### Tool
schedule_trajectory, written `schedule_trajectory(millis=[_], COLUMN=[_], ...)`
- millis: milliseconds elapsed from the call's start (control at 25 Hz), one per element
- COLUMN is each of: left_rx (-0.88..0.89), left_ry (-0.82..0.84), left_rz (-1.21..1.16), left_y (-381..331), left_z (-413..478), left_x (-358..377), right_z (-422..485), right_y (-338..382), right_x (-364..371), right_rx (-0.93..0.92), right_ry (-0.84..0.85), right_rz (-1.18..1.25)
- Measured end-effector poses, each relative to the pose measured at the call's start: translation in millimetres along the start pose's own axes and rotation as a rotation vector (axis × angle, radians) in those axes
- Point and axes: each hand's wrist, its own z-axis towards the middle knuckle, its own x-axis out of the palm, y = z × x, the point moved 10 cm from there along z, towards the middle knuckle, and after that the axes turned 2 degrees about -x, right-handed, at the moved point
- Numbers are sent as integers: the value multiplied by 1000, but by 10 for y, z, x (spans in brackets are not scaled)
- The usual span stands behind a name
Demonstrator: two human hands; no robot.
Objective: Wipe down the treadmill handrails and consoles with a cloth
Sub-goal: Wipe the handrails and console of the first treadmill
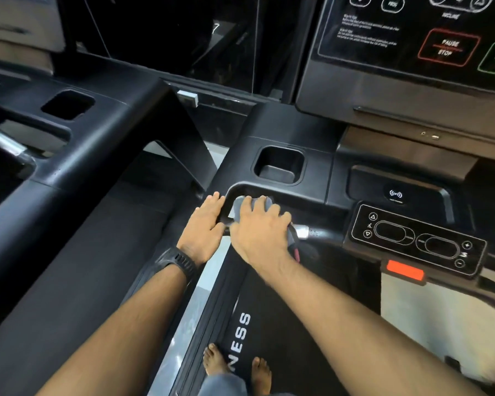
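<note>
- View from a head camera looking down along two bare forearms to a black treadmill's front end; the picture is slightly soft with motion blur.
- The cloth [241, 205], grey, is mostly hidden under the right hand [259, 232]. Only a fold above the fingertips and a strip below the palm, edged in what may be red, can be seen.
- The right hand is curled over the cloth, gripping it against the curved black handrail [280, 190] at the bend where the bar turns toward the person. The knuckles are raised and the wrist is roughly straight.
- The left hand [205, 221] lies flat just beside the right, fingers straight and together, resting on the outer side of the same bend and grasping nothing. Its thumb is hidden against the bar.
- A black watch [180, 262] sits on the left wrist.
- The console [397, 47] at the upper right is cut off by the frame. A red "PAUSE STOP" box is readable, but the small print is too blurred to read.
- A lower control panel [417, 241] with oval buttons sits to the right of the hands, with an orange-red tab [405, 270] under it.
- A square cup holder [279, 167] lies just beyond the handrail.
- Bare feet [215, 358] stand on the belt [297, 324], where only the letters "NESS" show.
- A neighbouring treadmill [69, 167] fills the left side, partly out of frame.
</note>
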Motion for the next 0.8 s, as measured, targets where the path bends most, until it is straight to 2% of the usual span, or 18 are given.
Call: schedule_trajectory(millis=[80,240,360,520,680,800], left_rx=[-2,7,12,13,13,-15], left_ry=[9,19,27,13,15,4], left_rz=[31,-2,2,-89,-69,-126], left_y=[-8,-33,-17,-34,-25,5], left_z=[-46,-122,-186,-249,-237,-244], left_x=[13,-22,-50,-114,-132,-178], right_z=[0,-95,140,-124,214,146], right_y=[1,110,101,296,199,259], right_x=[11,-34,-48,-25,6,-19], right_rx=[10,-113,2,-25,102,125], right_ry=[-18,-178,-55,-185,3,-23], right_rz=[-1,-83,43,-57,98,58])
